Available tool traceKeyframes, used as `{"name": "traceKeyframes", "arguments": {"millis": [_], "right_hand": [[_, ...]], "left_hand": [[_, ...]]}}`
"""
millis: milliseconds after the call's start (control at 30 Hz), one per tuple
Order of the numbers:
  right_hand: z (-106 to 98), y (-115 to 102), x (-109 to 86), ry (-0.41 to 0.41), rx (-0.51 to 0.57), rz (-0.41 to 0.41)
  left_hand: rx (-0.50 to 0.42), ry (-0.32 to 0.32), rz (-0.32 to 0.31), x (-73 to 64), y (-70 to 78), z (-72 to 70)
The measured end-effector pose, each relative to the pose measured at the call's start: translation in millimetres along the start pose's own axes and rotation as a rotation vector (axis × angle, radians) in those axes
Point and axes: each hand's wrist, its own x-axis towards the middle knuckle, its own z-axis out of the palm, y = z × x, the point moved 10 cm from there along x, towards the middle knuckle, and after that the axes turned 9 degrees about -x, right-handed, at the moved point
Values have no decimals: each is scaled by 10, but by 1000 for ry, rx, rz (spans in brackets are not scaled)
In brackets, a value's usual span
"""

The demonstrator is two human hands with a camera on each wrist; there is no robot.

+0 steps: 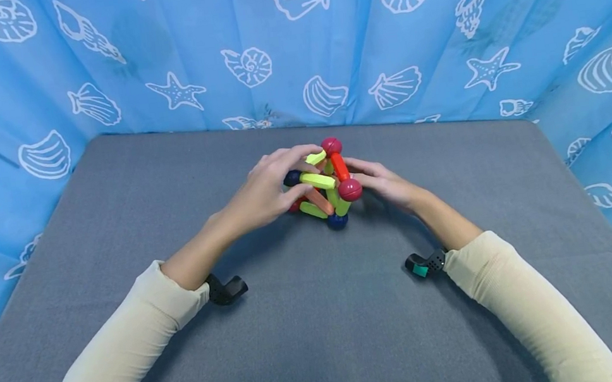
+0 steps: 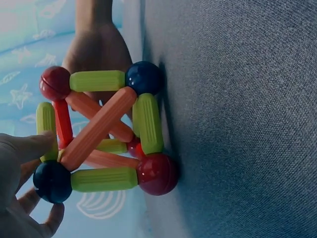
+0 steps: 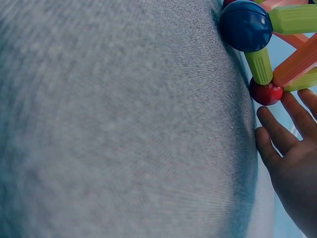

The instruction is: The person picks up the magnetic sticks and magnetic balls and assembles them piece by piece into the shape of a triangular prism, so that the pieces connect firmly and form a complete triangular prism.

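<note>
A cube-like frame of building sticks and balls stands on the grey table. Its sticks are yellow-green, orange and red; its corner balls are crimson and dark blue. From the left, my left hand grips the frame's upper corner. The left wrist view shows the thumb on a yellow-green stick and fingers about the dark blue ball. On the other side, my right hand rests against the frame with loosely straight fingers. In the right wrist view those fingers lie spread beside a low red ball; the thumb is hidden there.
The grey cloth-covered table stretches around the frame. Behind it hangs a blue curtain printed with white shells and starfish. Each wrist wears a black camera strap, the left one and the right one.
</note>
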Motion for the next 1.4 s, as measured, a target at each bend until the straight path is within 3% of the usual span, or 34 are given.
{"name": "traceKeyframes", "arguments": {"millis": [100, 233, 367, 567, 900, 1167, 1400], "right_hand": [[3, -14, 3, -3, 0, -8], [-11, -17, 0, 0, 0, -30], [-35, -7, -12, 11, 2, -54], [-47, -17, -31, 25, 18, -72], [-37, -12, -39, 25, 18, -52], [-12, -48, -36, 4, 3, -75], [-13, -51, -36, 12, -6, -72]], "left_hand": [[30, 4, -5, 13, 15, 10], [50, 16, 56, 80, 135, 66], [67, -18, 123, 169, 278, 230], [135, -57, 124, 225, 328, 429], [97, -58, 129, 202, 313, 444], [2, -33, 193, 172, 307, 417], [-10, -45, 177, 146, 299, 382]]}}
